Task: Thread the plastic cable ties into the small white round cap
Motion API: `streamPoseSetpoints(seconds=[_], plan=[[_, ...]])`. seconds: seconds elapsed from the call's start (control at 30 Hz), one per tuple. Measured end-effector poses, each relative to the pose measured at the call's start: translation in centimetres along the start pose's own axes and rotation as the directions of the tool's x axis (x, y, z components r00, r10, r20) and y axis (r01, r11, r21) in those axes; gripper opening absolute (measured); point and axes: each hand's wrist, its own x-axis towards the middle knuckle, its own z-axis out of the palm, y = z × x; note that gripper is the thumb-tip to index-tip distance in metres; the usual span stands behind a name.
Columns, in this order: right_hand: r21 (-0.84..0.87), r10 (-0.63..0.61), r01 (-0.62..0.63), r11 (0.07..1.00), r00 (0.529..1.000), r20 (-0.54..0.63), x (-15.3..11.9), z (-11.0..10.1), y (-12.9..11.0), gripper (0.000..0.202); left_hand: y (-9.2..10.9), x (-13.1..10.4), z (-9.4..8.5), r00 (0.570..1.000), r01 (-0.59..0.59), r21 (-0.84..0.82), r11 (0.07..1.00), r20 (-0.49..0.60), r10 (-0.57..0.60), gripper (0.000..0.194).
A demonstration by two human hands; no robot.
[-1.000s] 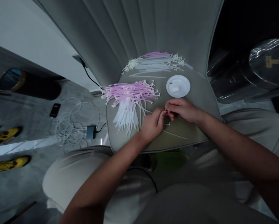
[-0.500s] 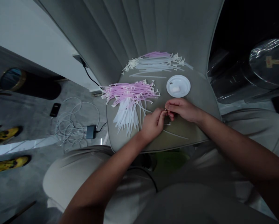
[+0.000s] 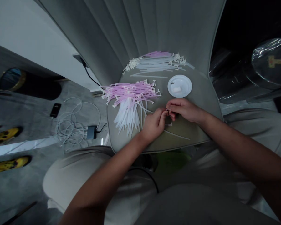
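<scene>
My left hand [image 3: 155,122] and my right hand [image 3: 182,109] meet fingertip to fingertip over the front of the grey chair seat [image 3: 201,131]. Both are closed in a pinch; the small piece between them is mostly hidden by the fingers. Under my left hand a thin pale tube [image 3: 178,135] sticks out to the right, with a small white end piece [image 3: 170,124] lying near it. Left of my hands lies a pile of pink tubes [image 3: 133,90] with white ends, partly over a bundle of clear white tubes [image 3: 127,117].
Behind the hands stands a white dish [image 3: 186,90] holding a small white block [image 3: 177,89]. Another row of tubes [image 3: 154,64] lies by the backrest. Tangled cables [image 3: 70,122], a black box [image 3: 91,132] and a phone [image 3: 55,110] are on the floor at left.
</scene>
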Motion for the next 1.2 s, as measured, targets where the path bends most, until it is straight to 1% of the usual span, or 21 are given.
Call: streamPoseSetpoints(seconds=[0.13, 0.3, 0.5, 0.7, 1.1, 1.2], plan=[[0.011, 0.004, -0.004, 1.000, 1.000, 0.000, -0.01, -0.02, 0.05, 0.027, 0.05, 0.02, -0.05, 1.000, 0.005, 0.003, 1.000, 0.012, -0.005, 0.036], [0.011, -0.001, 0.001, 1.000, 1.000, 0.004, 0.01, -0.07, 0.13, 0.026, 0.01, 0.03, -0.06, 1.000, 0.001, 0.018, 1.000, 0.005, -0.001, 0.035], [0.015, -0.006, 0.006, 1.000, 1.000, 0.020, -0.02, -0.11, 0.04, 0.026, -0.10, 0.07, 0.01, 1.000, -0.005, -0.012, 1.000, -0.001, 0.005, 0.035], [0.024, -0.013, 0.013, 1.000, 1.000, 0.028, -0.03, -0.20, 0.28, 0.026, -0.18, 0.09, 0.07, 1.000, -0.004, -0.006, 1.000, -0.014, 0.004, 0.034], [-0.031, -0.011, 0.011, 0.999, 1.000, -0.015, -0.06, 0.18, 0.00, 0.027, 0.00, 0.09, -0.02, 1.000, -0.018, -0.024, 1.000, -0.005, 0.018, 0.034], [-0.027, -0.010, 0.009, 1.000, 1.000, -0.005, -0.04, 0.19, -0.12, 0.027, 0.00, 0.06, -0.03, 1.000, -0.020, -0.024, 1.000, 0.009, 0.020, 0.034]])
